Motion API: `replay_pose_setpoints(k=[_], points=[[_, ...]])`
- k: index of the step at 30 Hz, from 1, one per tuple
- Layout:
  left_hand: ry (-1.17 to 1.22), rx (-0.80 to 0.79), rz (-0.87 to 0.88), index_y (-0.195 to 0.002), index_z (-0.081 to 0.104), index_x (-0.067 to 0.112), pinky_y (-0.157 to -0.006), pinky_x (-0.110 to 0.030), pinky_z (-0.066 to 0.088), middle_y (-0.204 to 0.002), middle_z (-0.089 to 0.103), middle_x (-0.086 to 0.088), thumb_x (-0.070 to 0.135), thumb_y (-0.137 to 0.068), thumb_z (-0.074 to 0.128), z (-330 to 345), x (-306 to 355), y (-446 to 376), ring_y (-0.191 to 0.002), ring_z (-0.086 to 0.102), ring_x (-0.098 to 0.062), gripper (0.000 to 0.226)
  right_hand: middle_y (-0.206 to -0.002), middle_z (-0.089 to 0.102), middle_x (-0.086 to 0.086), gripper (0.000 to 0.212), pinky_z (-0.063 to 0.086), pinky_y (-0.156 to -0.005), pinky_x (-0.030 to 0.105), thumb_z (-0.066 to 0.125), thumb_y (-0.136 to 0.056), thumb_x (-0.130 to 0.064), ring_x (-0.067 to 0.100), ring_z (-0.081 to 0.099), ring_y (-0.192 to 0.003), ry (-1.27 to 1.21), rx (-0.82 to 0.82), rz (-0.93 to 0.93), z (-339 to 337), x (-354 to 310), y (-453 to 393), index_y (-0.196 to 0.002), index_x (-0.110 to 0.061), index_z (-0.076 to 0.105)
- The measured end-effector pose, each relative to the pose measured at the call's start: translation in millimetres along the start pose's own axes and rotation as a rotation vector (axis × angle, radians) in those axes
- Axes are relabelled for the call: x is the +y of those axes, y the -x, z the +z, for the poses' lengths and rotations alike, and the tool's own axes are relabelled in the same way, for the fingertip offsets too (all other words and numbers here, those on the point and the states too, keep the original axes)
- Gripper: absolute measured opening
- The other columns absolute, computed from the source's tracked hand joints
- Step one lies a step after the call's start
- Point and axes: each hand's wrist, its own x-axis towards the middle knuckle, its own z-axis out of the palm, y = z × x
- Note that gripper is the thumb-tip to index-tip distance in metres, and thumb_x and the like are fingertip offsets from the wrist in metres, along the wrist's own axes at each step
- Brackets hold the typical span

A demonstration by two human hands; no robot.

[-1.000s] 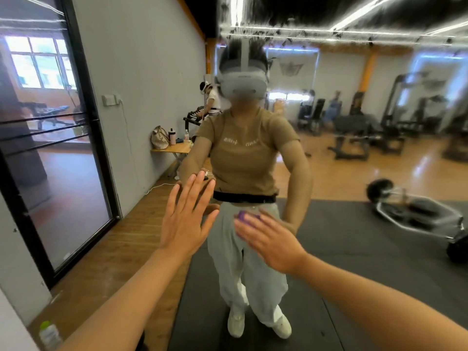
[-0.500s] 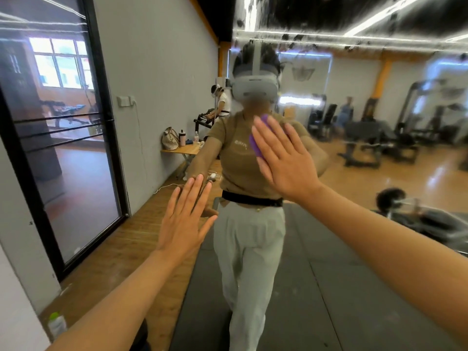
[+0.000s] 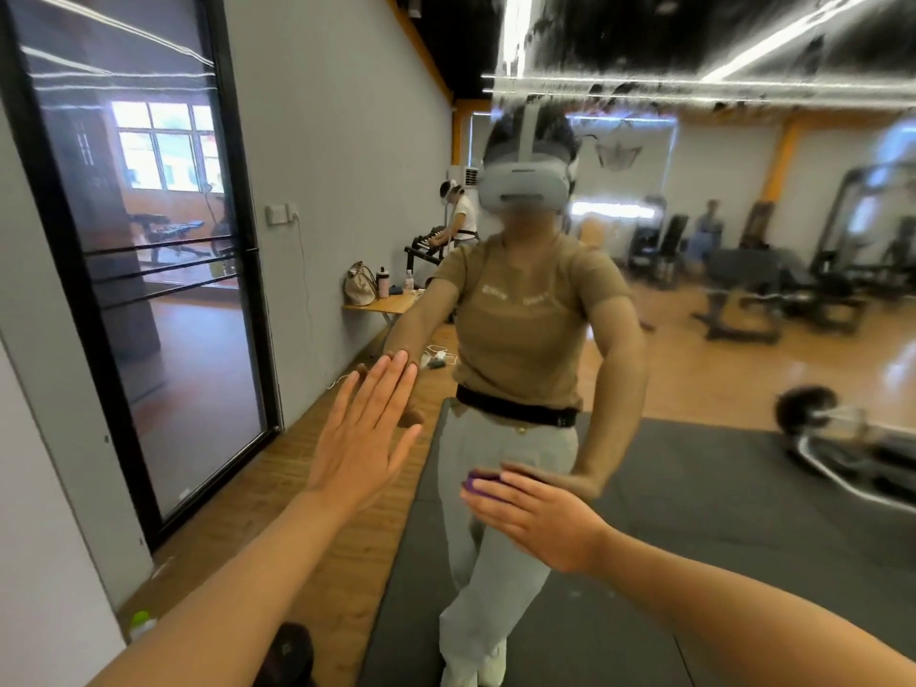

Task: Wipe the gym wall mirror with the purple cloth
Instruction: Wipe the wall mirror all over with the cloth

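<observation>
The wall mirror [image 3: 694, 369] fills most of the view and reflects a person in a headset, a tan shirt and grey trousers. My right hand [image 3: 540, 518] lies flat against the glass low in the middle, fingers straight, pressing the purple cloth [image 3: 478, 483]. Only a purple edge of the cloth shows past my fingertips. My left hand [image 3: 364, 433] is flat on the mirror to the left and higher, fingers straight and together, holding nothing.
A black-framed glass door [image 3: 148, 270] stands at the left beside a grey wall. A small bottle with a green cap [image 3: 141, 624] stands on the wooden floor at the lower left. The reflection shows a black mat, a barbell and gym machines.
My right hand with the cloth swept up from waist height to chest height on the glass, then back down to waist height. My left hand stayed flat in place.
</observation>
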Motion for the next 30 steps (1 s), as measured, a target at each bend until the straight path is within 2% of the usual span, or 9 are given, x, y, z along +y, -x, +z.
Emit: replay_pose_setpoints(k=[4, 8, 10, 12, 17, 20, 23, 26, 30], points=[[0.003, -0.020, 0.031, -0.161, 0.013, 0.013, -0.126, -0.041, 0.004, -0.169, 0.008, -0.006, 0.045, -0.103, 0.036, 0.9, -8.3, 0.2, -0.156, 0.006, -0.017, 0.071, -0.167, -0.017, 0.009, 0.102, -0.017, -0.123, 0.045, 0.065, -0.091, -0.042, 0.027, -0.015, -0.154, 0.063, 0.077, -0.020, -4.5, 24.3, -8.8, -0.160, -0.006, -0.002], [-0.012, 0.012, 0.054, -0.160, 0.020, 0.010, -0.126, -0.040, 0.003, -0.168, 0.014, -0.009, 0.043, -0.102, 0.038, 0.5, -11.8, -0.6, -0.155, 0.009, -0.018, 0.069, -0.169, 0.010, 0.007, 0.066, 0.001, -0.127, 0.043, 0.047, -0.103, -0.034, 0.024, 0.010, -0.156, -0.024, 0.310, 0.261, -48.8, 90.4, -49.8, -0.160, -0.011, 0.022], [-0.008, 0.031, 0.077, -0.159, 0.023, 0.010, -0.126, -0.041, 0.005, -0.168, 0.016, -0.010, 0.041, -0.102, 0.039, -1.3, -13.2, -1.4, -0.155, 0.013, -0.020, 0.067, -0.165, 0.025, 0.008, 0.056, 0.016, -0.125, 0.045, 0.036, -0.107, -0.032, 0.025, 0.022, -0.153, -0.047, 0.388, 0.336, -74.1, 133.3, -68.8, -0.158, -0.010, 0.029], [-0.011, 0.042, 0.092, -0.159, 0.022, 0.010, -0.127, -0.041, 0.004, -0.169, 0.011, -0.008, 0.040, -0.102, 0.040, -1.4, -15.2, -2.1, -0.155, 0.012, -0.020, 0.067, -0.163, 0.031, 0.009, 0.053, 0.024, -0.122, 0.047, 0.032, -0.109, -0.032, 0.026, 0.027, -0.152, -0.045, 0.428, 0.398, -94.5, 167.5, -80.7, -0.156, -0.008, 0.034], [0.022, 0.089, 0.042, -0.160, 0.020, 0.010, -0.127, -0.040, -0.001, -0.170, 0.004, -0.008, 0.039, -0.103, 0.040, -2.5, -18.0, -13.6, -0.156, 0.008, -0.023, 0.067, -0.164, 0.028, 0.012, 0.054, 0.018, -0.124, 0.050, 0.037, -0.108, -0.029, 0.030, 0.024, -0.152, -0.063, 0.499, 0.642, -106.5, 191.3, -90.1, -0.157, -0.006, 0.031], [0.041, 0.095, 0.074, -0.161, 0.016, 0.011, -0.127, -0.041, 0.002, -0.170, 0.003, -0.008, 0.038, -0.103, 0.040, -0.1, -21.2, -15.8, -0.156, 0.010, -0.025, 0.067, -0.163, 0.029, 0.012, 0.055, 0.016, -0.124, 0.050, 0.035, -0.106, -0.029, 0.031, 0.024, -0.152, -0.075, 0.488, 0.524, -91.9, 157.1, -88.7, -0.156, -0.005, 0.033], [0.065, 0.107, 0.077, -0.160, 0.016, 0.009, -0.127, -0.041, 0.004, -0.169, 0.006, -0.012, 0.037, -0.103, 0.041, 4.8, -19.8, -14.8, -0.155, 0.012, -0.027, 0.069, -0.166, 0.021, 0.006, 0.058, 0.008, -0.127, 0.045, 0.038, -0.106, -0.031, 0.025, 0.017, -0.155, -0.066, 0.354, 0.320, -61.2, 98.2, -72.0, -0.159, -0.010, 0.027], [0.098, 0.120, 0.057, -0.159, 0.017, 0.006, -0.127, -0.040, 0.003, -0.169, 0.007, -0.014, 0.038, -0.103, 0.042, 5.6, -12.6, -16.6, -0.156, 0.008, -0.028, 0.069, -0.169, 0.011, 0.003, 0.067, -0.001, -0.127, 0.042, 0.048, -0.102, -0.033, 0.023, 0.008, -0.156, -0.029, 0.250, 0.225, -34.5, 51.3, -57.2, -0.160, -0.012, 0.021], [0.101, 0.100, 0.032, -0.159, 0.019, 0.005, -0.127, -0.041, 0.003, -0.168, 0.010, -0.016, 0.039, -0.102, 0.043, 6.9, -8.6, -15.4, -0.156, 0.008, -0.028, 0.070, -0.170, -0.006, 0.005, 0.069, -0.010, -0.126, 0.042, 0.030, -0.103, -0.033, 0.024, -0.004, -0.156, 0.029, 0.174, 0.089, -19.0, 33.3, -47.8, -0.162, -0.010, 0.003]])
